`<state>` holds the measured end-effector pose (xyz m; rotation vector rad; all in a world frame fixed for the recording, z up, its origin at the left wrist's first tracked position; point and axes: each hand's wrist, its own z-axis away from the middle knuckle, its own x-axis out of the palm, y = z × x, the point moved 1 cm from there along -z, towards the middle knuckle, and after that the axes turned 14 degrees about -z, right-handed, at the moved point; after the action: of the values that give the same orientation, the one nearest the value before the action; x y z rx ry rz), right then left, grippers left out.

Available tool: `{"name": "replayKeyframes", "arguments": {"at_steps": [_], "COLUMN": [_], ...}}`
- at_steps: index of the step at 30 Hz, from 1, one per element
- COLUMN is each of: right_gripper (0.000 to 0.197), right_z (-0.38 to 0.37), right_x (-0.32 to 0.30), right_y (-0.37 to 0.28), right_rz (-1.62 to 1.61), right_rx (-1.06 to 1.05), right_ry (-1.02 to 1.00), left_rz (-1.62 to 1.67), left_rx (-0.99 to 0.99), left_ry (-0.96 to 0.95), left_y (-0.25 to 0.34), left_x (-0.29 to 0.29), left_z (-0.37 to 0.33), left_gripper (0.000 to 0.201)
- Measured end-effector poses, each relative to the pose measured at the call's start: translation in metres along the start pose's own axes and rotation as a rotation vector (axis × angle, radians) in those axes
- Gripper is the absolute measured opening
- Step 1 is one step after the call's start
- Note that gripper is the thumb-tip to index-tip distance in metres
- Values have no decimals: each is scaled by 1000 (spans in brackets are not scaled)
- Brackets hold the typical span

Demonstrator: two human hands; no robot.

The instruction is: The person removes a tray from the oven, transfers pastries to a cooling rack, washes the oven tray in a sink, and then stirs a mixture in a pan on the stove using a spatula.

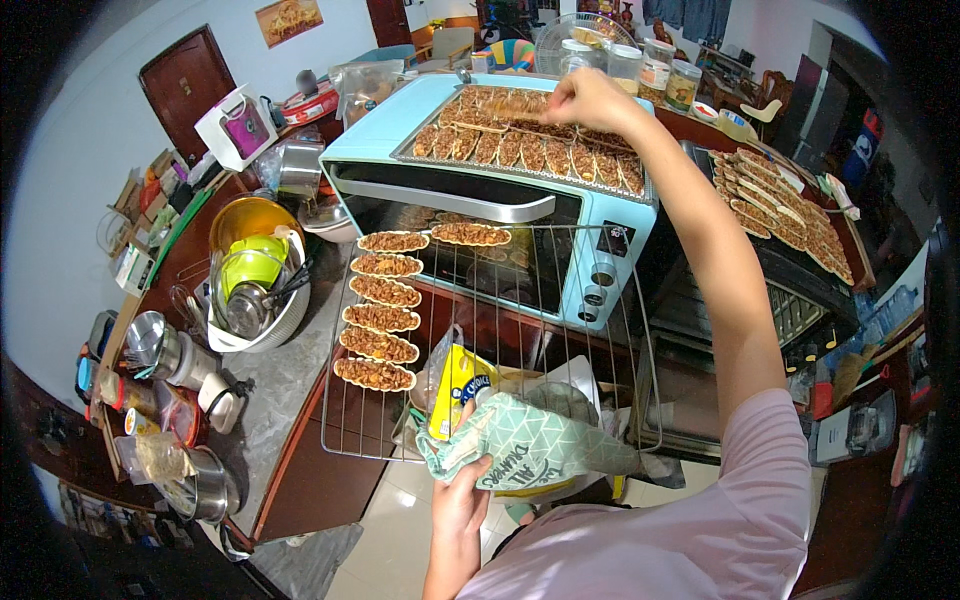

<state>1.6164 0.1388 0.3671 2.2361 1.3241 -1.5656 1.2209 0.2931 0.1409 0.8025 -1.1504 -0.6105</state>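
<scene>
My left hand (pixel 462 505) is closed round a green patterned cloth (pixel 530 440), which covers the near edge of a wire rack (pixel 590 390). Along the rack's left side lies a column of boat-shaped nut pastries (pixel 380 318), with one more pastry (pixel 470 234) beside the farthest of them. My right arm reaches across to a tray (pixel 640 190) on top of a light blue oven (pixel 375 125). Rows of the same pastries fill that tray. There my right hand (pixel 592 103) has its fingers pinched on a boat-shaped nut pastry, partly hidden by the fingers.
To the right, more pastries (pixel 780 205) lie on a black oven (pixel 800 300). A white basket (pixel 262 335) of bowls and pans stands on the left counter (pixel 290 370). Lidded jars (pixel 655 70) line up behind the blue oven. A yellow package (pixel 462 385) sits beneath the rack.
</scene>
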Motion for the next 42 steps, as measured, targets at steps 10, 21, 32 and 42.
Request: {"name": "replayKeyframes", "arguments": {"at_steps": [10,21,32,42], "right_gripper": [50,50,39,42], "right_z": [-75,53,49,-94], "right_x": [43,75,77,46], "right_y": [56,-92,-81,19], "right_rz": [395,60,-103,205], "right_rx": [346,-204,-178,159], "right_ry": [-32,-454,-454,-32], "left_rz": [35,-6,6,-6], "left_rx": [-30,28,-5,12], "left_ry": [-3,34,-5,15], "left_y": [2,11,18,12], "left_x": [-5,-2,1,-1], "left_z": [2,3,8,8], "left_gripper": [75,79,81,80]}}
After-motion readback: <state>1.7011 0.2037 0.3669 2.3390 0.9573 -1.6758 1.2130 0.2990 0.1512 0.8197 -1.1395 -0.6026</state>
